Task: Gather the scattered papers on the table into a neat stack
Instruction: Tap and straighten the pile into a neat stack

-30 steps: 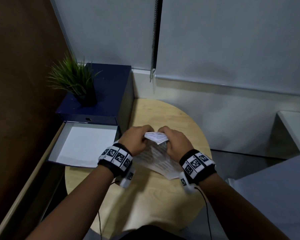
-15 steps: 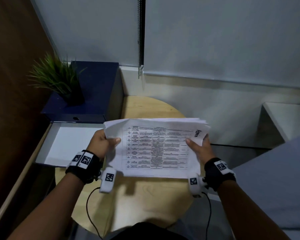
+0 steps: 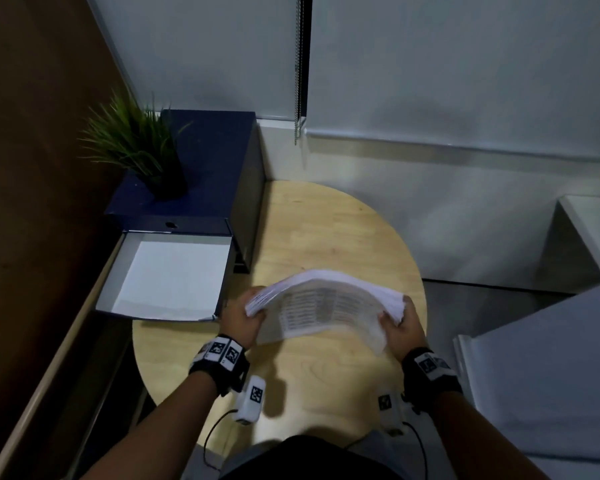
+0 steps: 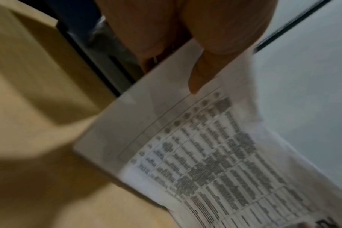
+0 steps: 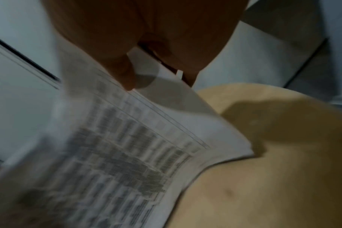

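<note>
A stack of white printed papers (image 3: 323,303) with a table of text on the top sheet hangs bowed upward over the round wooden table (image 3: 329,230). My left hand (image 3: 245,315) grips its left edge, thumb on top, fingers underneath. My right hand (image 3: 400,323) grips the right edge the same way. The left wrist view shows my thumb (image 4: 201,74) pressed on the papers (image 4: 195,154). In the right wrist view, blurred by motion, my right thumb (image 5: 123,72) pinches the sheets (image 5: 127,146), whose edges fan slightly.
A dark blue drawer unit (image 3: 201,174) stands left of the table with a potted plant (image 3: 136,147) on top and its white-lined drawer (image 3: 167,275) pulled open. A wall with blinds is behind. A white shelf (image 3: 596,230) and a grey surface (image 3: 551,375) lie to the right.
The papers were bunched between both hands, then spread flat facing me. Now they are lowered toward the table and bowed upward, with both hands still holding the side edges.
</note>
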The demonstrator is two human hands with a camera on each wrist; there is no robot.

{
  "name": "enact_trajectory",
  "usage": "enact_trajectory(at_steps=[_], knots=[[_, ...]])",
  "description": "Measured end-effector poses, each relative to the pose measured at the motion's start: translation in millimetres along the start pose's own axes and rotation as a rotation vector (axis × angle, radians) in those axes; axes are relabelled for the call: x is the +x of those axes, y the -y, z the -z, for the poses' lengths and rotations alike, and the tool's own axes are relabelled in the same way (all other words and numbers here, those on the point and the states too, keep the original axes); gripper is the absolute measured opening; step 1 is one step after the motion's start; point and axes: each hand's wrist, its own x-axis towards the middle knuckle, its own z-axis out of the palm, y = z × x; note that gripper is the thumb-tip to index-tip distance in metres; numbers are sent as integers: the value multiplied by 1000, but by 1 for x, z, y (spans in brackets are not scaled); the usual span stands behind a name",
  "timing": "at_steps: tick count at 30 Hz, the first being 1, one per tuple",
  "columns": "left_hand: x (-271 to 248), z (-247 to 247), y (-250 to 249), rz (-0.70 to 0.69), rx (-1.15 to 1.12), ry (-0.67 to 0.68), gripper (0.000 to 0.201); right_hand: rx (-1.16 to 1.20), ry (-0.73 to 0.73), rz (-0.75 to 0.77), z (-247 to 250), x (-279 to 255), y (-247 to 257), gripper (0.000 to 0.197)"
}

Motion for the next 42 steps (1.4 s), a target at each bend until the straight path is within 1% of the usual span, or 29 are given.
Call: enact_trajectory(at_steps=[2, 5, 7, 10, 12, 14, 16, 18, 21, 23, 25, 27, 34, 37, 38, 39, 40, 41, 42], knots=[[2, -6, 11, 16, 49, 5, 35, -43, 4, -14, -9, -3, -11, 50], [8, -4, 10, 29, -32, -58, 27, -65, -53, -103, -13, 7, -19, 58], [10, 0, 10, 22, -82, -75, 27, -53, -98, -96, -13, 10, -25, 58], [8, 2, 18, -1, -44, -8, 27, -85, -77, -83, -10, 4, -30, 63], [4, 3, 21, -35, -10, 22, 32, -68, -80, -44, -6, 0, -28, 53], [2, 7, 19, -75, -58, 8, 43, -14, -108, 25, -3, -5, -13, 45], [3, 12, 17, -128, -96, -16, 51, 76, -135, 86, 2, -8, 0, 48], [5, 17, 17, -212, -35, -22, 52, 155, -142, 129, 3, -7, 3, 51], [9, 17, 18, -326, 207, 50, 48, 198, -175, 80, -1, -9, 6, 54], [10, 15, 21, -355, 304, 77, 47, 187, -219, 34, -4, -8, 9, 47], [12, 14, 21, -361, 343, 75, 44, 162, -263, 18, -5, -6, 14, 31], [14, 14, 21, -355, 378, 81, 40, 122, -277, -2, -5, -5, 16, 21], [18, 13, 17, -322, 382, 80, 40, 127, -265, -15, -2, -5, 25, 16], [20, 13, 16, -319, 383, 75, 38, 75, -269, -8, 0, -5, 30, 18], [20, 14, 15, -315, 382, 80, 36, 52, -303, 16, 1, -4, 33, 23], [20, 14, 14, -313, 381, 85, 34, -37, -357, 94, 1, -4, 39, 32], [21, 14, 14, -313, 382, 87, 33, -184, -408, 221, 0, -5, 47, 41], [21, 14, 14, -315, 384, 83, 32, -348, -424, 381, -5, -7, 58, 47], [22, 14, 14, -317, 388, 78, 32, -496, -378, 540, -17, -10, 72, 53]])
